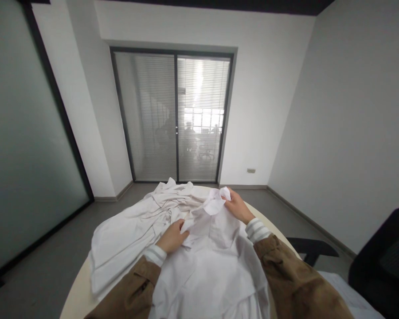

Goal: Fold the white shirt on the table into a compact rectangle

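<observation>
White shirt (216,266) lies spread on round worktop (73,297). We judge it light, soft, floppy. Left hand (171,238) fingers pinch front placket; right hand (237,205) fingers hold collar. Best hold: collar, seams.

Two hands are at work: the left hand (172,238) and the right hand (238,206), each coming out of a brown sleeve with a striped white cuff. Under them lies one crumpled white cloth shirt (173,239), spread over one round cream-topped bench (75,297). To the right of the hands stands one black chair (382,261). Beyond the hands is one sliding glass door with two slatted panels (176,117).
</observation>
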A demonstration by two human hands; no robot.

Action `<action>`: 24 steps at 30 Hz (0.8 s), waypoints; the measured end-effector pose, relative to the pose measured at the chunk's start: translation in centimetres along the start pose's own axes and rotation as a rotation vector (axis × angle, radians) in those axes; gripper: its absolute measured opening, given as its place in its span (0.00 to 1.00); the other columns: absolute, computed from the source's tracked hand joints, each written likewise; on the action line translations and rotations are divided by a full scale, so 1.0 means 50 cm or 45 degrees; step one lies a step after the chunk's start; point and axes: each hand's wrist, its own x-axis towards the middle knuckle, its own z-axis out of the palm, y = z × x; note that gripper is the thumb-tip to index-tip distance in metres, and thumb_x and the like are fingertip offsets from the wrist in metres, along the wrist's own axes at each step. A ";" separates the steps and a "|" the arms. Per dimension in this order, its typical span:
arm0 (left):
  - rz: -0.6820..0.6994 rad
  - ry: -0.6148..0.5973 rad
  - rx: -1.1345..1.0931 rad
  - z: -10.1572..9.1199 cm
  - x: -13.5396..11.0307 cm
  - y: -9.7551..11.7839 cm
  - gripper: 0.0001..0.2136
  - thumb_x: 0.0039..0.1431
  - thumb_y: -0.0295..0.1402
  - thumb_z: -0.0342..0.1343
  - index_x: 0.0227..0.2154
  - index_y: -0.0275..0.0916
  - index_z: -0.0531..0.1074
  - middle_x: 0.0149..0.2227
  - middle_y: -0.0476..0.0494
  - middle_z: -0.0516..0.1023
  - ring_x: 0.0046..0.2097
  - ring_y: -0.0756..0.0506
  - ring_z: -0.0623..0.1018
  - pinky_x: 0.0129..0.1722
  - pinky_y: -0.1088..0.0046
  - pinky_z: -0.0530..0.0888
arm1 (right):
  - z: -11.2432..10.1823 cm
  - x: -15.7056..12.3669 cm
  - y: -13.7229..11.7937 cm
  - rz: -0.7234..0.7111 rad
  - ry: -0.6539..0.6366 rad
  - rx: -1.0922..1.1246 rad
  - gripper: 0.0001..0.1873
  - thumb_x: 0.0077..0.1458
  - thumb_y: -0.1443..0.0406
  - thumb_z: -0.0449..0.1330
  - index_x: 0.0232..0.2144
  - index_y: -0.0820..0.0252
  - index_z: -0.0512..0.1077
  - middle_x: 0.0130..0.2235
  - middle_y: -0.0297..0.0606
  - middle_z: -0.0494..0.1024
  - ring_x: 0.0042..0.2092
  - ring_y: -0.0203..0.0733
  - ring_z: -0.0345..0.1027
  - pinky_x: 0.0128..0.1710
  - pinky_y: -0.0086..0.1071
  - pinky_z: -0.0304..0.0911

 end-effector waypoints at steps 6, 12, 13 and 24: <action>0.116 0.172 -0.010 -0.076 0.026 0.016 0.13 0.57 0.39 0.51 0.34 0.37 0.77 0.36 0.42 0.82 0.42 0.38 0.79 0.44 0.65 0.73 | 0.011 0.045 0.042 0.254 0.100 -0.114 0.16 0.52 0.57 0.57 0.36 0.63 0.76 0.37 0.41 0.81 0.40 0.48 0.72 0.41 0.35 0.64; -0.033 0.557 0.250 -0.116 0.063 -0.019 0.16 0.60 0.40 0.48 0.42 0.37 0.74 0.41 0.38 0.81 0.43 0.39 0.79 0.45 0.65 0.71 | 0.054 0.096 0.114 0.420 0.187 -0.210 0.21 0.55 0.53 0.57 0.41 0.64 0.76 0.42 0.46 0.81 0.44 0.51 0.74 0.46 0.38 0.65; -0.092 0.547 0.291 -0.112 0.064 -0.026 0.17 0.60 0.41 0.48 0.46 0.36 0.72 0.41 0.38 0.80 0.42 0.40 0.79 0.44 0.66 0.71 | 0.064 0.101 0.126 0.434 0.194 -0.228 0.21 0.55 0.54 0.57 0.42 0.64 0.76 0.44 0.47 0.81 0.46 0.51 0.73 0.48 0.38 0.65; -0.046 0.429 0.923 -0.031 0.016 -0.037 0.20 0.58 0.40 0.58 0.52 0.41 0.67 0.49 0.38 0.74 0.51 0.39 0.75 0.45 0.69 0.69 | 0.072 0.045 0.207 0.761 -0.041 -0.700 0.41 0.59 0.53 0.51 0.68 0.67 0.48 0.64 0.54 0.63 0.62 0.52 0.62 0.58 0.42 0.61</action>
